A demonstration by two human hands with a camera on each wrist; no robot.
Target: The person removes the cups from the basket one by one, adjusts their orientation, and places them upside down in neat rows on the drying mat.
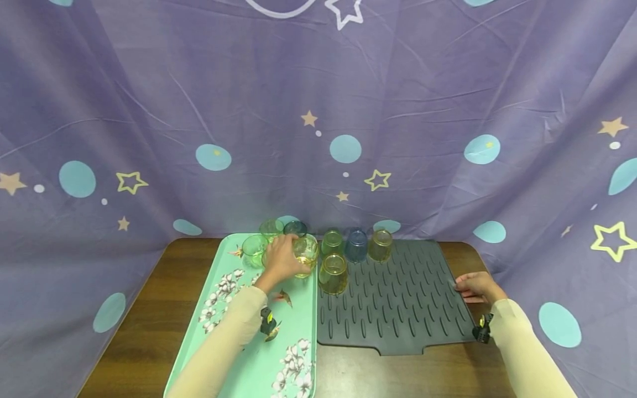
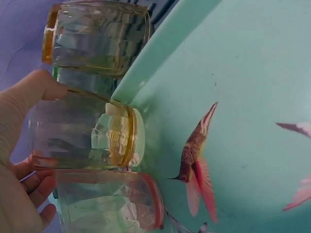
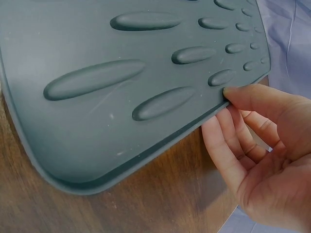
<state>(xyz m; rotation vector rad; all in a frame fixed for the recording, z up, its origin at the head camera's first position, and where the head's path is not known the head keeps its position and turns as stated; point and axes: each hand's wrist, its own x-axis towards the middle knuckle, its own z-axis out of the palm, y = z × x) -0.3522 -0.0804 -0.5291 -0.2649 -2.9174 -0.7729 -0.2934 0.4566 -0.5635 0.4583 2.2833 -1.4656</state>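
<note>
My left hand [image 1: 285,258] holds a clear yellow-tinted glass [image 1: 306,249] at the right edge of the mint-green tray [image 1: 244,354]. In the left wrist view, thumb and fingers lie around the upper part of that glass [image 2: 77,131], whose base is at the tray. A glass with a pinkish base [image 2: 112,204] stands right beside it. My right hand [image 1: 475,286] pinches the right edge of a dark grey ridged drying mat [image 1: 398,309]. In the right wrist view, the thumb is on top of the mat's rim [image 3: 146,167], fingers at its side and underneath.
On the mat's back left stand upside-down glasses: a green one [image 1: 332,242], a blue one [image 1: 356,246] and two yellow ones, one behind [image 1: 380,246] and one nearer [image 1: 333,275]. Green glasses [image 1: 254,250] and a dark blue glass [image 1: 295,228] stand on the tray. A purple curtain [image 1: 278,182] hangs behind.
</note>
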